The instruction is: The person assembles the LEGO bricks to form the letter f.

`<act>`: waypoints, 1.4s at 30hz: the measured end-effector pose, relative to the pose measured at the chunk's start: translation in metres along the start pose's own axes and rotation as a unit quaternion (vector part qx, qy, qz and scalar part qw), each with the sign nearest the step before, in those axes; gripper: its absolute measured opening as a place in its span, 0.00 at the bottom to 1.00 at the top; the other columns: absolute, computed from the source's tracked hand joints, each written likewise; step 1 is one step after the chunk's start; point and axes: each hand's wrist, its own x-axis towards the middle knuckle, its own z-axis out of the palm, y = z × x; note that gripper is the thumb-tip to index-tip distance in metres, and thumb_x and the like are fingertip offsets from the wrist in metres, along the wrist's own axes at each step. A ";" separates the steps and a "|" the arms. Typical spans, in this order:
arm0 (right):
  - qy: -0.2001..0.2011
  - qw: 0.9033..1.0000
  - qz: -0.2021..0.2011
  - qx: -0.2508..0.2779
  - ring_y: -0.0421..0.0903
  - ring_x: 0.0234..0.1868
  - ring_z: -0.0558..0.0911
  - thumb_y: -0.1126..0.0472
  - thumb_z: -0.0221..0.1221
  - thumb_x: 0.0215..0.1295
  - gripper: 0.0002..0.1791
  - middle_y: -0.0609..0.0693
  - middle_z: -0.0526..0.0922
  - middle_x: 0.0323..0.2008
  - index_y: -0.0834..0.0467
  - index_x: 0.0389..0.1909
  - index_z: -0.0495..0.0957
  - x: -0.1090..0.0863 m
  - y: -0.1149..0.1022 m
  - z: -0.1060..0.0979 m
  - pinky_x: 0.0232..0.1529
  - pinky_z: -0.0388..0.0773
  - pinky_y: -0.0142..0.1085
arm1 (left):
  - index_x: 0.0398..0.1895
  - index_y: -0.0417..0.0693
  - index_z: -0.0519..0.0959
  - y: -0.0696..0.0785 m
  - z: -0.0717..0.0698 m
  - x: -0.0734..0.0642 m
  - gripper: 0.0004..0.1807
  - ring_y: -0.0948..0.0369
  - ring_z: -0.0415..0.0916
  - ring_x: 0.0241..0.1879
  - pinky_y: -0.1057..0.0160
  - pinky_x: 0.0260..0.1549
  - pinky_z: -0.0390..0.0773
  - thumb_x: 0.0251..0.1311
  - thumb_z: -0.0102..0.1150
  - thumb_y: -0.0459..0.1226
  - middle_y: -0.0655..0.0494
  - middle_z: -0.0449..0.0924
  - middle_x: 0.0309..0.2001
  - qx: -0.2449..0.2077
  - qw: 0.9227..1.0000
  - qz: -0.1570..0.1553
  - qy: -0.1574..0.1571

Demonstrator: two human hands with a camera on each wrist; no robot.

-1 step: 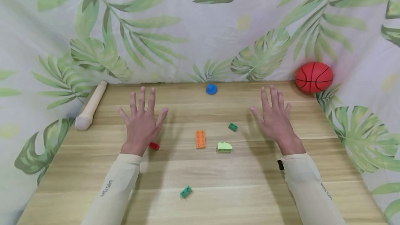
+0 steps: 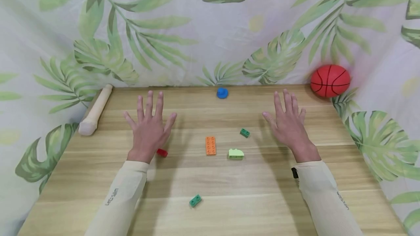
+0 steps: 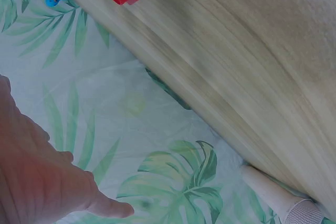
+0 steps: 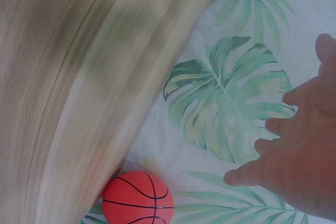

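Observation:
My left hand (image 2: pixel 147 136) is held over the left part of the wooden table with its fingers spread and holds nothing. A small red toy brick (image 2: pixel 162 152) lies by its wrist, partly covered by the hand in the head view. On the other side my right hand (image 2: pixel 290 126) is likewise spread and holds nothing. Nearest to it is a small green brick (image 2: pixel 244 133). Between the hands lie an orange brick (image 2: pixel 210 145) with two rows of studs and a light green brick (image 2: pixel 236 154) with a curved end. Another green brick (image 2: pixel 195 201) lies closer to the body.
A blue hat-shaped piece (image 2: pixel 222 93) sits at the table's back edge. In the back right corner rests a red toy basketball (image 2: pixel 330 81). A pale microphone (image 2: pixel 95 111) lies along the left edge. Leaf-patterned cloth (image 2: pixel 210 39) rises behind the table (image 2: pixel 249 214) and along both sides.

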 end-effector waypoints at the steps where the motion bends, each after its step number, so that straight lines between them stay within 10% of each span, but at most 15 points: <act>1: 0.001 1.000 -0.001 0.000 0.70 0.87 0.34 0.36 0.40 0.87 0.45 0.64 0.34 0.88 0.56 0.89 0.37 0.000 0.000 0.000 0.73 0.37 0.84 | 0.90 0.57 0.45 0.000 0.000 0.000 0.43 0.34 0.33 0.87 0.10 0.67 0.33 0.82 0.43 0.61 0.44 0.39 0.89 0.001 1.000 0.000 0.002; 29: -0.013 0.998 -0.036 0.059 0.70 0.87 0.34 0.42 0.50 0.85 0.46 0.63 0.33 0.88 0.55 0.89 0.38 -0.015 0.000 0.002 0.74 0.33 0.83 | 0.89 0.56 0.48 0.004 0.000 -0.014 0.40 0.35 0.43 0.86 0.11 0.68 0.48 0.83 0.45 0.57 0.43 0.48 0.88 -0.009 1.000 -0.003 0.001; 36: -0.061 0.995 -0.033 0.075 0.73 0.86 0.39 0.45 0.56 0.83 0.46 0.66 0.36 0.88 0.58 0.88 0.44 -0.019 0.005 0.013 0.77 0.40 0.79 | 0.87 0.49 0.54 0.002 -0.005 -0.035 0.38 0.32 0.50 0.82 0.16 0.67 0.58 0.83 0.48 0.55 0.35 0.52 0.85 -0.057 0.995 -0.019 -0.078; 42: -0.150 0.986 -0.012 0.077 0.78 0.83 0.46 0.49 0.61 0.80 0.47 0.74 0.42 0.84 0.63 0.87 0.47 -0.024 0.013 0.025 0.76 0.55 0.76 | 0.83 0.43 0.59 -0.007 -0.009 -0.065 0.48 0.31 0.59 0.73 0.26 0.57 0.76 0.72 0.66 0.58 0.28 0.60 0.75 -0.090 0.976 -0.070 -0.187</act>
